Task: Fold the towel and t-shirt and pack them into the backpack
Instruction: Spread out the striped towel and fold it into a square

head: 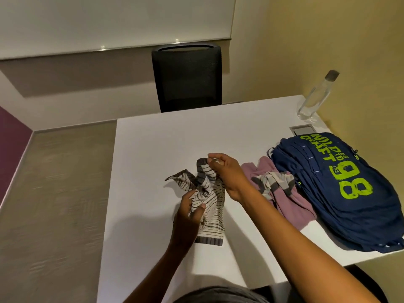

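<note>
Both hands pinching the striped grey-and-white towel (205,200) mid-table, left hand (190,213) low, right hand (227,176) high; still unfolded; crumpled pink t-shirt (290,200) lying beside the navy backpack (341,189) at the right edge; nothing packed.

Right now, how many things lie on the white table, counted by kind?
Cloth items: 3 (striped towel in both hands, pink t-shirt, striped cloth on it)
Backpack: 1
Bottle: 1
Total: 5
</note>
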`<state>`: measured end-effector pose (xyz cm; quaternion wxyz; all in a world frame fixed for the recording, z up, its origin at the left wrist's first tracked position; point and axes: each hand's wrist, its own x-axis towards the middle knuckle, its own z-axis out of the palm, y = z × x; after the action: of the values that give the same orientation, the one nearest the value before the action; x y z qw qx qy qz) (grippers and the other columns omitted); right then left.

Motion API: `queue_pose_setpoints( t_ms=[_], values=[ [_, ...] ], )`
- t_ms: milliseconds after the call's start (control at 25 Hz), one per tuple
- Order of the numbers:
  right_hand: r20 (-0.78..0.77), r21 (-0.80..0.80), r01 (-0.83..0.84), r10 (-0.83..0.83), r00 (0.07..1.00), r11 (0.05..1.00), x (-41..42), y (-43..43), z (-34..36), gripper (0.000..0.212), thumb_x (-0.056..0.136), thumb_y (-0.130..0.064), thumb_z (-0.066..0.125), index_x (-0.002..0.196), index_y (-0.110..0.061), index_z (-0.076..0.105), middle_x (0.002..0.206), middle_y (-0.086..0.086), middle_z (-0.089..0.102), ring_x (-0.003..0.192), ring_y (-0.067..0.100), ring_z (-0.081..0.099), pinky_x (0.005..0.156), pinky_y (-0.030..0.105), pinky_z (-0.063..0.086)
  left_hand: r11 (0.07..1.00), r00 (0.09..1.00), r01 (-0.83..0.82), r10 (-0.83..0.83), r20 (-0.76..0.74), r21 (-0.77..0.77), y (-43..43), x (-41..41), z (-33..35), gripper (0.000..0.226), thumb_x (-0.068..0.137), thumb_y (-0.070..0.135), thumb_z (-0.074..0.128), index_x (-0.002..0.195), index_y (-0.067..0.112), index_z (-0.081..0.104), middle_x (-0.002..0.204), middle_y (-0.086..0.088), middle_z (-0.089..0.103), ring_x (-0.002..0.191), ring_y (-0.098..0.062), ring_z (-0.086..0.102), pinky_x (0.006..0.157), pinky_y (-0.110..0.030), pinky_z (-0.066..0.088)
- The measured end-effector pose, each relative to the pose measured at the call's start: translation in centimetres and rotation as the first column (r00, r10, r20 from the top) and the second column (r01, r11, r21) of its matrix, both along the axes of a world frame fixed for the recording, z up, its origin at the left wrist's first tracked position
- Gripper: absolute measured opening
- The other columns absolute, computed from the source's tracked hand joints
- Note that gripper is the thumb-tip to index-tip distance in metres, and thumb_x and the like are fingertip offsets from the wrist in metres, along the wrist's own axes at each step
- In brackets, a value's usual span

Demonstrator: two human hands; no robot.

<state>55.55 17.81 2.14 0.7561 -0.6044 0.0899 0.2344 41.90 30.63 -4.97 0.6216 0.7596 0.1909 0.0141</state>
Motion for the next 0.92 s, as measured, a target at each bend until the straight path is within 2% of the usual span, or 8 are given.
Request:
queue_pose_setpoints(
  t_ms=[120, 200, 280, 360, 520, 680, 800, 920],
  values=[
    [0.244, -0.165, -0.074, 0.113, 0.963, 0.984, 0.3, 0.3, 1.4, 0.036, 0.097, -0.011, 0.072, 0.131, -0.022, 0.069, 0.131, 0.005, 0.069, 0.120, 0.005, 0.063, 0.099, 0.027, 0.054, 0.975, 0.977, -0.195, 0.203, 0.072, -0.102, 0.8, 0.9, 1.6, 0.027, 0.098, 0.029, 0.063, 0.118, 0.048, 0.058, 0.124, 0.005, 0.069, 0.119, -0.018, 0.066, 0.101, -0.045, 0.056],
    [0.361, -0.207, -0.094, 0.165, 0.918, 0.974, 0.4, 0.5, 2.6, 0.031, 0.097, -0.008, 0.071, 0.124, -0.021, 0.073, 0.124, 0.001, 0.074, 0.123, 0.016, 0.066, 0.106, 0.038, 0.054, 0.951, 0.948, -0.296, 0.304, 0.097, -0.091, 1.7, 1.7, 3.5, 0.031, 0.105, 0.023, 0.058, 0.133, 0.034, 0.054, 0.140, 0.003, 0.060, 0.131, -0.014, 0.057, 0.111, -0.040, 0.049],
    [0.461, -0.258, -0.115, 0.227, 0.858, 0.959, 0.3, 0.7, 4.1, 0.022, 0.097, -0.005, 0.069, 0.115, -0.014, 0.077, 0.111, 0.003, 0.079, 0.110, 0.023, 0.072, 0.103, 0.045, 0.056, 0.979, 0.958, -0.205, 0.199, 0.206, 0.010, 2.6, 2.4, 6.3, 0.045, 0.107, 0.026, 0.053, 0.151, 0.026, 0.044, 0.154, 0.013, 0.046, 0.139, 0.008, 0.042, 0.117, -0.022, 0.038],
    [0.514, -0.310, -0.163, 0.310, 0.800, 0.937, 0.4, 0.7, 5.6, 0.017, 0.097, -0.006, 0.069, 0.112, -0.010, 0.077, 0.104, 0.004, 0.079, 0.102, 0.023, 0.075, 0.099, 0.046, 0.058, 0.995, 0.960, -0.015, -0.012, 0.280, 0.094, 3.1, 3.4, 9.1, 0.051, 0.108, 0.026, 0.053, 0.157, 0.027, 0.038, 0.157, 0.022, 0.041, 0.140, 0.018, 0.035, 0.110, -0.006, 0.033],
    [0.574, -0.440, -0.250, 0.484, 0.660, 0.863, 0.4, 0.5, 8.6, 0.016, 0.100, -0.013, 0.068, 0.112, -0.011, 0.077, 0.103, 0.002, 0.079, 0.100, 0.022, 0.074, 0.096, 0.046, 0.059, 0.957, 0.899, 0.212, -0.271, 0.344, 0.200, 4.8, 5.2, 13.2, 0.040, 0.105, 0.016, 0.059, 0.144, 0.023, 0.055, 0.133, 0.020, 0.064, 0.125, 0.005, 0.058, 0.093, -0.009, 0.048],
    [0.582, -0.570, -0.210, 0.571, 0.580, 0.794, 0.4, 0.2, 10.4, 0.014, 0.097, -0.017, 0.072, 0.110, -0.017, 0.077, 0.102, -0.003, 0.078, 0.098, 0.017, 0.073, 0.092, 0.045, 0.059, 0.942, 0.873, 0.154, -0.272, 0.405, 0.299, 5.9, 6.7, 14.1, 0.024, 0.099, 0.013, 0.070, 0.122, 0.020, 0.071, 0.105, 0.010, 0.074, 0.100, -0.011, 0.069, 0.084, -0.020, 0.057],
    [0.629, -0.650, -0.029, 0.559, 0.540, 0.759, 0.0, 0.7, 11.3, 0.011, 0.094, -0.018, 0.075, 0.103, -0.021, 0.080, 0.097, -0.007, 0.078, 0.092, 0.006, 0.072, 0.087, 0.033, 0.060, 0.942, 0.866, 0.081, -0.229, 0.445, 0.326, 5.8, 7.6, 14.6, 0.013, 0.094, 0.013, 0.075, 0.107, 0.017, 0.076, 0.092, 0.008, 0.074, 0.087, -0.008, 0.069, 0.073, -0.014, 0.054],
    [0.716, -0.587, 0.126, 0.440, 0.542, 0.800, 0.0, 0.3, 12.5, 0.011, 0.093, -0.016, 0.076, 0.101, -0.020, 0.082, 0.096, -0.009, 0.079, 0.092, 0.002, 0.071, 0.086, 0.021, 0.057, 0.919, 0.861, 0.010, -0.209, 0.464, 0.394, 6.5, 8.0, 14.0, 0.007, 0.092, 0.017, 0.078, 0.099, 0.019, 0.076, 0.092, 0.012, 0.071, 0.086, -0.003, 0.066, 0.068, -0.010, 0.051]
  ],
)
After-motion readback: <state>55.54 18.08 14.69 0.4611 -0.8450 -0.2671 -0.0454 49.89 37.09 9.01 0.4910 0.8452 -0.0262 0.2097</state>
